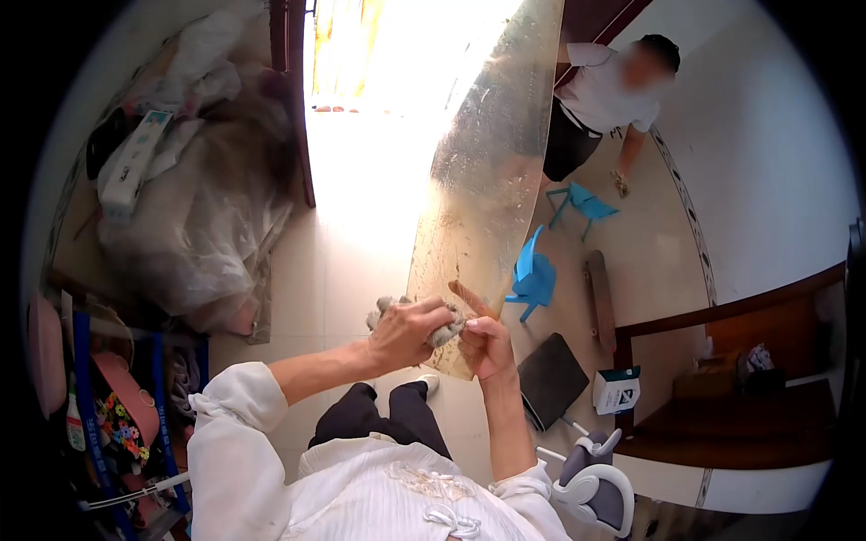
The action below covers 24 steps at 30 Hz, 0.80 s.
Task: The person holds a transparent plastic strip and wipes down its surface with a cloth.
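A long, clear plastic strip [483, 180], smudged and speckled with dirt, hangs from the top of the head view down to my hands. My left hand [403, 335] is closed around a crumpled grey rag [448, 332], pressed against the strip's lower part. Part of the rag bulges out beyond my knuckles. My right hand [490, 350] grips the strip near its lower right edge, the thumb in front beside the rag. One of its fingers shows through the plastic behind. The rest of the right fingers are partly hidden.
Another person [600, 90] bends at the upper right, holding a brownish cloth [620, 183]. Nearby are blue small chairs [534, 278], a skateboard [598, 302], a black folded board [555, 380] and a box [617, 389]. Plastic-covered items [194, 216] stand left; a rack [117, 397] is lower left.
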### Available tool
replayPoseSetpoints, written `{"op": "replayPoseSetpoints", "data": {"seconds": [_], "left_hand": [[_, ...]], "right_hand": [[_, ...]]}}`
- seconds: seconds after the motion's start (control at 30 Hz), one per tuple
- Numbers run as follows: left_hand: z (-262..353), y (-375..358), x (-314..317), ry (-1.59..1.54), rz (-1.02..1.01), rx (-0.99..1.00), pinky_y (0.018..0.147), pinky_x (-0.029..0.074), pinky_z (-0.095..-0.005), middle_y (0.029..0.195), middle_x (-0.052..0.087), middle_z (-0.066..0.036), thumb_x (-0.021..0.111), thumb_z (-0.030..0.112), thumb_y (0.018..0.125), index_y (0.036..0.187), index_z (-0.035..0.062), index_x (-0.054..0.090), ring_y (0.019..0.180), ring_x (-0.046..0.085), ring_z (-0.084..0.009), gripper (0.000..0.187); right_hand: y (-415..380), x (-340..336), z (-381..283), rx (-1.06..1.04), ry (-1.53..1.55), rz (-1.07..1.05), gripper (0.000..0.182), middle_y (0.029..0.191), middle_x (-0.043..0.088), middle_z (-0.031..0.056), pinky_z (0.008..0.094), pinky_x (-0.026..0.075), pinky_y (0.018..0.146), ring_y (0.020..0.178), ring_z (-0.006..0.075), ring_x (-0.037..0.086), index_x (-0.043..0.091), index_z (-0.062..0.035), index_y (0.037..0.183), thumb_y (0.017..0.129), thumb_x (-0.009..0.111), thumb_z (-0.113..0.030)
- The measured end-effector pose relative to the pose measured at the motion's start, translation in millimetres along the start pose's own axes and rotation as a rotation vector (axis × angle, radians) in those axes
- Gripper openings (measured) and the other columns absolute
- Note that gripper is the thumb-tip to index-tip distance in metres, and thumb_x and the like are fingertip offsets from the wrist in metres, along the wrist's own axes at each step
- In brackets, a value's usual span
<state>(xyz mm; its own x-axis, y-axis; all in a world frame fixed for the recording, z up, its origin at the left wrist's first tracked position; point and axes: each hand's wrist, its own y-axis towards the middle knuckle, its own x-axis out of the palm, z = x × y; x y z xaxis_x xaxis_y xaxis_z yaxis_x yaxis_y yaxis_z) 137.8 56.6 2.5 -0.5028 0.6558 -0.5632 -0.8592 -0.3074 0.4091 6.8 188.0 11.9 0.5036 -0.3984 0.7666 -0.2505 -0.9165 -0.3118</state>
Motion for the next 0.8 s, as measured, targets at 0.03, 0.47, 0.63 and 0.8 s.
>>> {"op": "replayPoseSetpoints", "data": {"seconds": [0.03, 0.47, 0.63, 0.8], "left_hand": [[5, -2, -1, 0.013, 0.005, -0.003, 0.065, 0.054, -0.0351, 0.090, 0.066, -0.007, 0.065, -0.009, 0.063, 0.093, 0.0059, 0.064, 0.079, 0.067, -0.0277, 0.034], [-61, 62, -31, -1.400, 0.118, -0.728, 0.060, 0.058, -0.0290, 0.087, 0.067, -0.009, 0.067, 0.015, 0.086, 0.110, 0.0021, 0.060, 0.072, 0.066, -0.0150, 0.028], [-26, 35, -3, -1.475, -0.161, -0.494, 0.085, 0.055, -0.0382, 0.110, 0.063, -0.011, 0.071, 0.016, 0.082, 0.119, 0.0022, 0.055, 0.098, 0.063, -0.0221, 0.043], [-1, 3, 8, -1.324, -0.103, -0.597, 0.063, 0.056, -0.0281, 0.089, 0.066, -0.007, 0.072, 0.009, 0.079, 0.104, 0.0007, 0.062, 0.078, 0.065, -0.0144, 0.028]], "right_hand": [[1, 0, -1, 0.000, 0.000, 0.000, 0.064, 0.057, 0.029, -0.0088, 0.0174, 0.019, 0.035, 0.042, 0.0013, 0.024, 0.035, 0.0002, 0.140, 0.078, 0.049, 0.000], [-5, 5, 6, 0.094, -0.045, 0.132, 0.036, 0.054, 0.026, -0.0098, 0.0188, 0.019, 0.038, 0.042, 0.0023, 0.024, 0.056, 0.0030, 0.109, 0.092, 0.060, -0.029], [-12, -2, 15, 0.024, -0.069, 0.246, 0.029, 0.052, 0.027, -0.0093, 0.0208, 0.018, 0.038, 0.042, 0.0032, 0.024, 0.060, -0.0018, 0.083, 0.089, 0.065, -0.030], [-36, 3, 16, -0.120, -0.314, 0.403, 0.027, 0.053, 0.036, -0.0073, 0.0216, 0.020, 0.039, 0.041, 0.0036, 0.028, 0.054, -0.0096, 0.068, 0.086, 0.067, -0.024]]}}
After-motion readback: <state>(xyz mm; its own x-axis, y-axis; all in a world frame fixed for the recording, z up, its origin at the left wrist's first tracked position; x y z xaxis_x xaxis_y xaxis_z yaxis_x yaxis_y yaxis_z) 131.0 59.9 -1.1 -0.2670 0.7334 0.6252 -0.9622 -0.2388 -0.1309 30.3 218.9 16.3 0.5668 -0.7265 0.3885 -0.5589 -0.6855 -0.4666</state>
